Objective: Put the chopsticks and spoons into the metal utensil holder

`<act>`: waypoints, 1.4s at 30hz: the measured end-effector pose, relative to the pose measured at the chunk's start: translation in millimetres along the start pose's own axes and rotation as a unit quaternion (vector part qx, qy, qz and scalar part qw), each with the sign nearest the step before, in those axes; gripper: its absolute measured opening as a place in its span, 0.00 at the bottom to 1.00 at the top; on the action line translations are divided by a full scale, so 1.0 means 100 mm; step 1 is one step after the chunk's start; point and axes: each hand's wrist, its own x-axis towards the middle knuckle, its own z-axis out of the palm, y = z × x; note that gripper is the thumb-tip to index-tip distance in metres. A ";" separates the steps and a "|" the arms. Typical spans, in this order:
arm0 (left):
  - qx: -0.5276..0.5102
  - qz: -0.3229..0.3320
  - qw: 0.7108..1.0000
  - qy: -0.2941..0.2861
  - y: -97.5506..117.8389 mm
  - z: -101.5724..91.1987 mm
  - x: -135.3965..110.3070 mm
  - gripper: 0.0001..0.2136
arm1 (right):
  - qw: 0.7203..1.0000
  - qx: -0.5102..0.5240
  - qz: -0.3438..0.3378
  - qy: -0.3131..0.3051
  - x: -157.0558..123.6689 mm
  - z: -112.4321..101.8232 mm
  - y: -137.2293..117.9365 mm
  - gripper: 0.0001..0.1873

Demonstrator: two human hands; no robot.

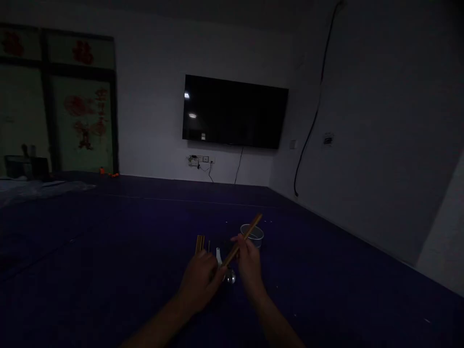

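The room is dim. My right hand [249, 263] is closed around a bundle of wooden chopsticks [243, 239] that slants up to the right. My left hand [200, 280] is closed at the lower end of the same bundle. More chopsticks [199, 243] lie on the dark blue surface [108, 241] just beyond my left hand. A clear plastic cup [253, 233] stands right behind my right hand. Between my hands I see a white spoon [219, 255] and a shiny metal piece [230, 276].
A black television [234, 112] hangs on the far white wall above a power socket [199, 160]. A black cable [315, 106] runs down the right wall. Dark objects [23, 166] sit at the far left by a window with red decorations.
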 end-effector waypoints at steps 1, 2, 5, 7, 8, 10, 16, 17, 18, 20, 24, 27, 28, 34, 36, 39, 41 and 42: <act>0.011 0.007 1.000 -0.002 -0.01 0.02 -0.01 0.17 | 1.000 0.005 -0.004 0.020 0.03 -0.03 -0.01 0.27; 0.022 0.014 1.000 -0.004 -0.02 0.05 -0.02 0.17 | 0.999 0.009 -0.006 0.030 0.05 -0.05 -0.02 0.27; 0.055 0.026 0.998 -0.008 -0.08 0.11 -0.02 0.19 | 1.000 -0.003 -0.018 0.014 0.03 -0.04 -0.03 0.28; 0.068 0.026 0.997 -0.009 -0.12 0.13 -0.02 0.20 | 0.999 -0.026 -0.034 -0.017 -0.02 0.01 -0.03 0.27; 0.069 0.025 0.997 -0.009 -0.13 0.14 -0.02 0.20 | 0.998 -0.039 -0.045 -0.035 -0.06 0.04 -0.03 0.27; 0.063 0.022 0.998 -0.015 -0.16 0.12 -0.02 0.20 | 0.994 -0.070 -0.067 -0.056 -0.12 0.07 -0.04 0.26; 0.030 -0.033 0.999 -0.009 -0.26 0.07 0.00 0.18 | 0.968 -0.162 -0.184 0.057 -0.08 -0.11 -0.16 0.28; 0.024 -0.052 0.998 0.000 -0.29 0.07 0.01 0.18 | 0.957 -0.176 -0.202 0.109 -0.03 -0.17 -0.18 0.29; 0.018 -0.073 0.997 0.007 -0.33 0.07 0.01 0.19 | 0.944 -0.190 -0.217 0.158 0.02 -0.23 -0.20 0.29; 0.008 -0.110 0.994 0.014 -0.39 0.07 0.02 0.19 | 0.923 -0.220 -0.232 0.212 0.13 -0.35 -0.21 0.31; -0.002 -0.159 0.987 0.005 -0.47 0.09 0.02 0.21 | 0.895 -0.303 -0.244 0.220 0.35 -0.51 -0.15 0.32; -0.004 -0.173 0.985 -0.001 -0.47 0.11 0.02 0.21 | 0.883 -0.346 -0.248 0.198 0.45 -0.57 -0.08 0.34; -0.005 -0.174 0.985 -0.002 -0.47 0.12 0.02 0.21 | 0.880 -0.358 -0.247 0.192 0.47 -0.59 -0.07 0.34; -0.007 -0.178 0.984 -0.012 -0.46 0.15 0.02 0.21 | 0.868 -0.416 -0.215 0.163 0.57 -0.67 0.03 0.33; -0.004 -0.180 0.984 -0.011 -0.46 0.15 0.02 0.20 | 0.867 -0.428 -0.205 0.151 0.59 -0.68 0.06 0.32; 0.004 -0.172 0.985 -0.010 -0.46 0.15 0.02 0.19 | 0.863 -0.444 -0.198 0.135 0.62 -0.70 0.12 0.31; 0.009 -0.165 0.986 -0.010 -0.47 0.15 0.02 0.18 | 0.860 -0.453 -0.196 0.126 0.64 -0.71 0.16 0.29; 0.012 -0.165 0.986 -0.012 -0.47 0.15 0.02 0.18 | 0.859 -0.456 -0.197 0.122 0.65 -0.72 0.17 0.28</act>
